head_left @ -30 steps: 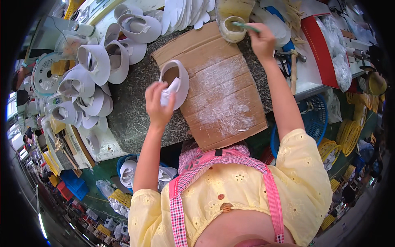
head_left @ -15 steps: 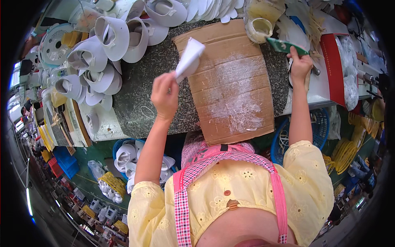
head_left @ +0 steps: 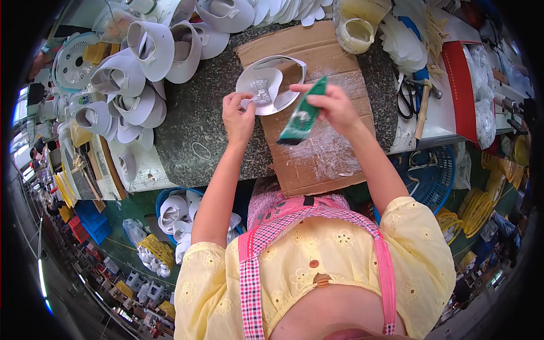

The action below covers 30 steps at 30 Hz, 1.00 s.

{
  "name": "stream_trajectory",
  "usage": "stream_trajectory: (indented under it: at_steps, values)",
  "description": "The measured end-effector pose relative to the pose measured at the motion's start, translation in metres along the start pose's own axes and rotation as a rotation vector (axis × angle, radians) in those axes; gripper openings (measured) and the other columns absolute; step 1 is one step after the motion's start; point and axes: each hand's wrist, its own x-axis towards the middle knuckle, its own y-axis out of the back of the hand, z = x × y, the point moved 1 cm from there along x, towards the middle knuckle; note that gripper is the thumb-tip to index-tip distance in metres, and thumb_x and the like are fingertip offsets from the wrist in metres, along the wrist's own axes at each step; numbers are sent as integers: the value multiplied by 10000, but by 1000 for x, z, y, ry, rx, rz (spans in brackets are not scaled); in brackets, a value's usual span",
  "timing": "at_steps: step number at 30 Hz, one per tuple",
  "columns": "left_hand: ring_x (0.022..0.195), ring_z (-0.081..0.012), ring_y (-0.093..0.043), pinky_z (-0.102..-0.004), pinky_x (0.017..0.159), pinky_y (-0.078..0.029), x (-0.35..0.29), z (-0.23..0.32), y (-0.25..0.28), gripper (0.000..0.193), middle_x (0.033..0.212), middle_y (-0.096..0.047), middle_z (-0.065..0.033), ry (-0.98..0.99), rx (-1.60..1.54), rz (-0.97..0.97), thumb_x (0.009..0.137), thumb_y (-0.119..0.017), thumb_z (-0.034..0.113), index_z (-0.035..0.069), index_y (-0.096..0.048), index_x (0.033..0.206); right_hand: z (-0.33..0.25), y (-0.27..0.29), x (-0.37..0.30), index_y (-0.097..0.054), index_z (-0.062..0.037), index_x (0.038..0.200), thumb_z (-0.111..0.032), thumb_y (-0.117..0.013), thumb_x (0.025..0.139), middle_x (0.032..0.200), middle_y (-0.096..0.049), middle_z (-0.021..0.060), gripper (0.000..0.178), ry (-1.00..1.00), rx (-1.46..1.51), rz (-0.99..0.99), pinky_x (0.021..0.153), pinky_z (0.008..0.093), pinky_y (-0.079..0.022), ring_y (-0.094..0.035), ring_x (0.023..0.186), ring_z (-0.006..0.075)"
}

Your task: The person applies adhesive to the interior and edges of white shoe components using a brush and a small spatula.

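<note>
My left hand (head_left: 238, 116) pinches the near left edge of a white shoe upper (head_left: 289, 102), a curved piece with a loop-like band and a silvery patch inside. The upper is over the far left part of a brown cardboard sheet (head_left: 294, 170) smeared with white residue. My right hand (head_left: 334, 107), slightly blurred, grips a flat green brush-like spreader (head_left: 303, 116) with a dark lower edge. Its tip points down and left, close to the upper's right side. At the far end of the cardboard stands a residue-coated glue cup (head_left: 358, 35).
Several white uppers (head_left: 150, 51) crowd the table's left. Stacked white cut pieces (head_left: 402, 48), scissors (head_left: 406, 96) and a hammer (head_left: 422, 107) lie on the right, beside a red panel (head_left: 459, 90). Blue baskets (head_left: 433, 181) stand below the table edge.
My right hand has brought the green spreader from beside the glue cup leftward and nearer. The upper in my left hand has turned from edge-on to showing its inside.
</note>
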Motion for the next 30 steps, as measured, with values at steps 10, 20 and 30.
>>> stream_trajectory:
  at_steps: [10,20,30]
  values:
    - [759,-234,-499,-347,656,-406,12,16,-2,312,837,-508,-118,228,-65,-118,731,-610,334,24,-582,741,57,-34,31,-572,-29,806,-102,-540,741,633,-488,-44,102,24,-423,-231,445,181,-329,-414,513,23]
    - [550,-121,-504,-256,514,-414,4,20,6,207,696,-543,-51,74,59,138,695,-645,89,45,-512,848,-1,-9,8,-591,-18,877,-45,-577,754,755,-601,26,127,400,-491,200,491,177,-396,-495,559,50]
    - [576,-96,-514,-216,493,-416,-36,71,-16,354,735,-556,-50,-253,-121,78,673,-610,-44,49,-505,998,5,4,-4,-575,-60,878,19,-586,627,721,-555,91,263,955,-1336,267,553,332,-436,-544,651,260]
